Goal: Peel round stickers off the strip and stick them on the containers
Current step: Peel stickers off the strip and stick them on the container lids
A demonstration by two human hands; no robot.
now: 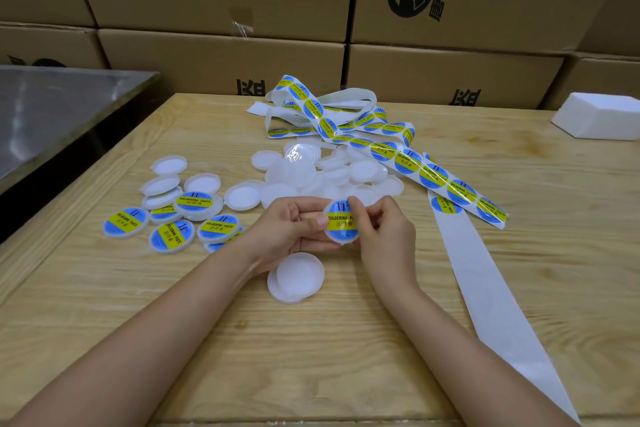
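Note:
My left hand [291,229] holds a small round white container [341,238] from below, thumb on its left edge. A blue and yellow round sticker [337,218] lies on the container's face. My right hand [381,229] pinches the sticker's right edge against the container. The sticker strip [433,173] runs from the tangle at the back to the right of my hands, with its bare white backing [491,291] trailing toward me. Several plain white containers [311,173] are heaped behind my hands. Several labelled containers [173,225] lie to the left.
One plain white container [296,277] lies on the wooden table [104,305] just below my hands. A steel tabletop [52,114] stands at the left. Cardboard boxes [225,59] wall off the back. A white foam block [602,114] sits at the far right.

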